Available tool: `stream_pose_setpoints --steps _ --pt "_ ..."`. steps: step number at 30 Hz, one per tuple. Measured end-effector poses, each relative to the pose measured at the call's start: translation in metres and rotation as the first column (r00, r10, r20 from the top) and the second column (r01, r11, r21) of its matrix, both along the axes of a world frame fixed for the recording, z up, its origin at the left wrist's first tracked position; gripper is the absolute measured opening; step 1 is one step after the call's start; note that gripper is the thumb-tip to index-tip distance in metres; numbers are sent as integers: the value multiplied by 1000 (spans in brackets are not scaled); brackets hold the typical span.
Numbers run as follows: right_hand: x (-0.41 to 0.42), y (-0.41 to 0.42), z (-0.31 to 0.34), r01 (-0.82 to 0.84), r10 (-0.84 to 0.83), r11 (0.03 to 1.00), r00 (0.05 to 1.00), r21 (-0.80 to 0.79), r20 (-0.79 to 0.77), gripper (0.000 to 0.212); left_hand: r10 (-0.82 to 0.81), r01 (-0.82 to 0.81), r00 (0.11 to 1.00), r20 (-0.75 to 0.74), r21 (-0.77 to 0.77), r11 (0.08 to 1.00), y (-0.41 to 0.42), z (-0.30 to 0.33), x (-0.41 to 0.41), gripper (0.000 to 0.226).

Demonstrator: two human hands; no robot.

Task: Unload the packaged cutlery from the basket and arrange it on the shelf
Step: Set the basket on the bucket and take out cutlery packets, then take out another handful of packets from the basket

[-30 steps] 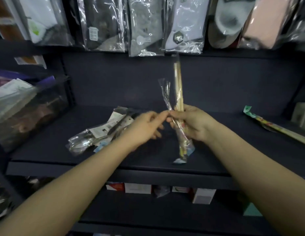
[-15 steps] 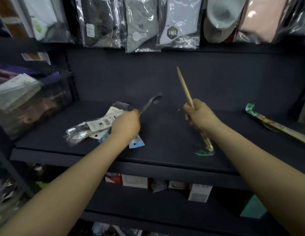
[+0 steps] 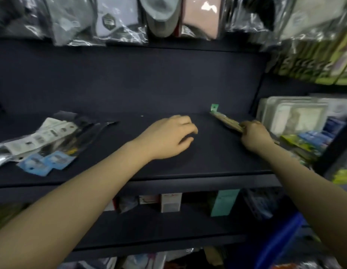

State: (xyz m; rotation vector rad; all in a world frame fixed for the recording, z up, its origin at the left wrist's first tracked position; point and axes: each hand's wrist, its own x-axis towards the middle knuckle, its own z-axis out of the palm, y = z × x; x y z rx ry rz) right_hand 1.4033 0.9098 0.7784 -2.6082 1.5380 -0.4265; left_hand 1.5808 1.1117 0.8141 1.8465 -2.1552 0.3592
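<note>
The right hand has its fingers clenched around the packaged chopsticks, low at the shelf's right end. The left hand hovers mid-shelf, fingers loosely curled and empty; more cutlery packs lie at the left.

Clear-bagged cutlery packs heaped on dark shelf, left end. Wooden chopstick pack, green-tabbed, lies slanted at right.

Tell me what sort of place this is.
Probably a small shop. Bagged socks hang above a dark shelf, packaged cutlery lies on it, and boxed goods fill the shelf below.
</note>
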Motion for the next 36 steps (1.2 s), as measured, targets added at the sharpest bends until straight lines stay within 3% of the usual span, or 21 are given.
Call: stream_pose_setpoints --steps 3,8,11,13,17,21,25,28,31,36 --pt "-13 -18 -6 -32 33 999 997 4 -64 44 -23 22 1000 -5 -45 999 -8 -8 -25 29" --pt "-8 -20 -21 -53 35 983 994 -175 -105 38 7 -4 1000 21 -145 989 4 -23 -45 24" --pt "1 1 -22 -118 120 965 993 -235 -8 39 66 -66 998 -5 -136 989 25 -31 -49 37" --pt "12 28 -20 -242 279 929 955 -279 102 34 94 -97 995 -26 -124 988 46 -37 -47 37" --pt "43 113 -22 -591 667 740 704 -319 242 24 216 -228 971 -104 -132 965 108 -52 -32 34" --pt "86 217 -44 -848 897 442 413 -293 158 30 359 -370 915 -182 -30 928 196 -90 0 33" --pt "143 319 -94 -956 957 282 275 -83 87 27 582 -560 769 -266 160 813 307 -156 42 44" --pt "188 396 -147 -966 967 230 240 115 80 26 762 -657 602 -238 394 642 407 -215 75 28" --pt "228 469 -207 -929 968 209 241 305 70 24 879 -645 422 -223 607 464 501 -264 100 26" --pt "275 580 -331 -739 975 178 220 650 -17 17 926 -620 198 -321 691 372 620 -366 128 64"
